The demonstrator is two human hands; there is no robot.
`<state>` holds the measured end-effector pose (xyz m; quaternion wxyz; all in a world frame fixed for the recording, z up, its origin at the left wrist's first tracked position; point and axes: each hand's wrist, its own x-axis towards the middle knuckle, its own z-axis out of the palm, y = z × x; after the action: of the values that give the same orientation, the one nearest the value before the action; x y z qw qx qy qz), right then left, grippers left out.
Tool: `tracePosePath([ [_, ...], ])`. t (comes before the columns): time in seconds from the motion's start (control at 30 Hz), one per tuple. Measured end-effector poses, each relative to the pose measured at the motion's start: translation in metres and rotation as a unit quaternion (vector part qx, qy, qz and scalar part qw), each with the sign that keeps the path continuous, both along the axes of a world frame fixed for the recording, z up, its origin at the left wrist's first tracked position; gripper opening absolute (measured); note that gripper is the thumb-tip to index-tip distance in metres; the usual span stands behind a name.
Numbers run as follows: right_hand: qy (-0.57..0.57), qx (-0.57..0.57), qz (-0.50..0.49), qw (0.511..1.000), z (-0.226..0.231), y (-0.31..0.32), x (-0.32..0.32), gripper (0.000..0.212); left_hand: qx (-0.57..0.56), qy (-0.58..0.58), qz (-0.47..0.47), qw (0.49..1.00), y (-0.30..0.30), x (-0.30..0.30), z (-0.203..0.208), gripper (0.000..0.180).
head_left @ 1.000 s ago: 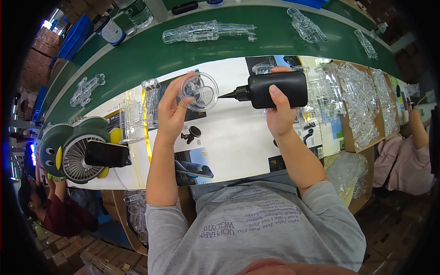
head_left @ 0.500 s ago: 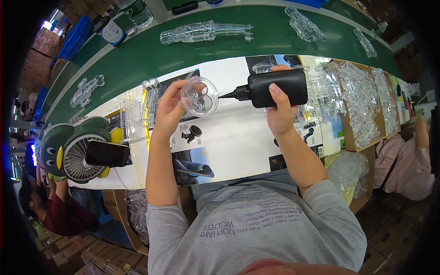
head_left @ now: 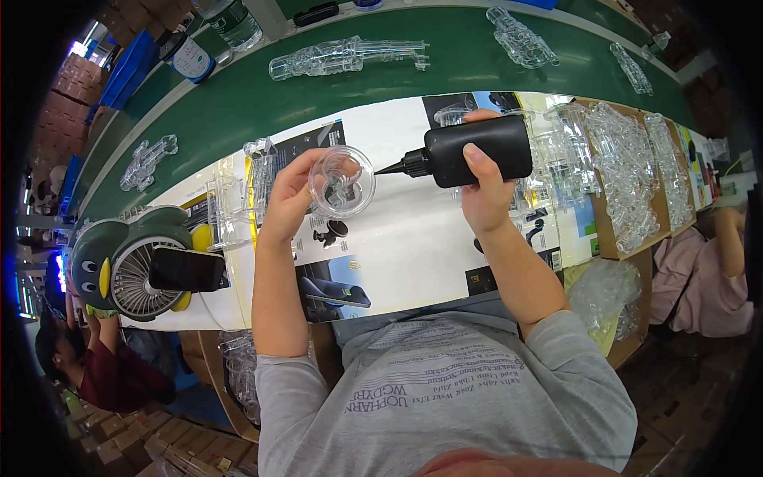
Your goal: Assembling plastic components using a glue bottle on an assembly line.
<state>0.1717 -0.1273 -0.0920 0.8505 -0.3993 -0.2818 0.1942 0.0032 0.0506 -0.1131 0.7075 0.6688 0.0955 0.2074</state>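
Note:
My left hand (head_left: 291,195) is closed on the edge of a round clear plastic part (head_left: 342,181), its circular face turned up toward me. My right hand (head_left: 486,179) wraps round a black squeeze bottle (head_left: 481,149) lying on its side in the grip. The bottle's thin pointed nozzle (head_left: 389,168) reaches left, its tip at the rim of the clear part; whether it touches cannot be made out. Both hands are above a white printed sheet (head_left: 409,254). Just right of the bottle stand several clear plastic parts (head_left: 564,151).
A carton (head_left: 624,250) full of clear parts is at the right. On the left stands a green penguin-shaped fan (head_left: 103,266) with a dark phone (head_left: 187,269) before it. Clear assemblies (head_left: 350,57) lie along the green surface (head_left: 238,99) behind. Other people sit at both sides.
The round clear part in my left hand has shifted slightly down and left and turned a little. The bottle in my right hand has moved slightly left, its nozzle still beside the rim.

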Motion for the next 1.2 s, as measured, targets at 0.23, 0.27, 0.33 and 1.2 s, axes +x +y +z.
tracePosePath([
  [0.23,0.012,-0.019,0.014,1.0,-0.001,-0.001,0.002,0.036,0.0,-0.005,-0.034,0.999,0.005,-0.002,-0.003,0.045],
  [0.27,0.012,-0.019,0.014,1.0,0.0,-0.001,0.002,0.036,0.0,-0.005,-0.034,0.999,0.006,-0.001,-0.003,0.045],
  [0.33,0.022,-0.027,0.032,0.999,0.001,-0.001,0.003,0.035,-0.016,-0.012,-0.078,0.997,0.006,-0.002,-0.001,0.045],
  [1.2,0.058,-0.035,0.073,0.995,-0.003,0.001,0.009,0.034,-0.003,0.015,-0.131,0.991,0.001,-0.005,0.012,0.05],
])
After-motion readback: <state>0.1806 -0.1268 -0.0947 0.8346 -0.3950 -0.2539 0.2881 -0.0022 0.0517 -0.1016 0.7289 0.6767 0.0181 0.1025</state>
